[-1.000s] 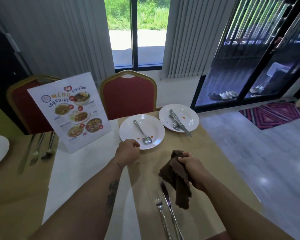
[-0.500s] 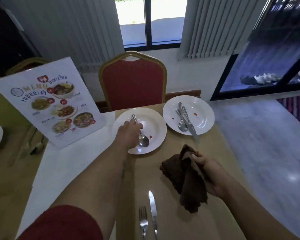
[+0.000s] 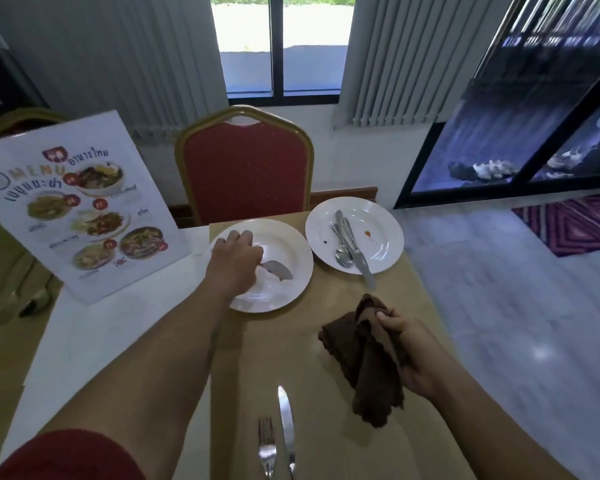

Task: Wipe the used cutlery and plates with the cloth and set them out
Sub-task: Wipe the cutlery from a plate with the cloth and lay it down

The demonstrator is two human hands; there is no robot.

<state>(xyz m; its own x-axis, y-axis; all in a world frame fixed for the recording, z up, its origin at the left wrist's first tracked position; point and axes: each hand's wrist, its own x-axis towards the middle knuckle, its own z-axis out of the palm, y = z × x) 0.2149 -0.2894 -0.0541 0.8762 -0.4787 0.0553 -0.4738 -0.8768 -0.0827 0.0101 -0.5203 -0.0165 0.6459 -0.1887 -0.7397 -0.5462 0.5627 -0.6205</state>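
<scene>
Bench [image 3: 326, 341]: tan top with a white strip along its left side. Red chair [image 3: 245, 168] with gold frame at the far edge. Standing menu card [image 3: 77, 206] on the white strip, left of the plates.

Near plate [image 3: 291, 285]: white, far centre of the bench. Far plate [image 3: 378, 233]: white, just right of it and apart, with small red and dark specks; cutlery lies across it, a spoon and table knife [image 3: 355, 252] discernible, the knife tip overhanging the near rim.

Brown cloth [image 3: 368, 358]: bunched, hanging from the right hand [image 3: 416, 355], which is closed round it above the bench.

Left hand [image 3: 234, 263]: over the near plate, fingers closed on the handle of a spoon [image 3: 278, 269]; bowl blurred, over the plate's centre.

Near edge: fork [image 3: 267, 445] and second knife [image 3: 286, 424] side by side, fork on the left.
</scene>
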